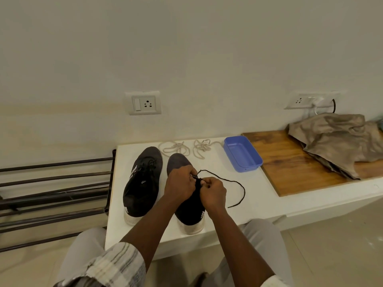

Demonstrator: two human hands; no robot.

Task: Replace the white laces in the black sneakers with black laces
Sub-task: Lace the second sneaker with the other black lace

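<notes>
- Your black lace leaves your fingertips, arcs out to the right over the white desk and curls back. Its loose tip lies on the desk beside the right sneaker.
- That sneaker stands on the desk directly under your hands, toe toward the wall, heel toward you.
- Your left hand pinches the lace above the shoe's lacing area, fingers curled.
- Your right hand pinches the same lace just beside it, knuckles close to the left hand.
- The left sneaker stands just beside its mate, untouched, with dark lacing over its tongue.
- Two white laces lie in loose tangles past the toes.
- A blue tray sits to their right, next to a wooden board carrying a crumpled cloth.
- A metal rack stands left of the desk.
</notes>
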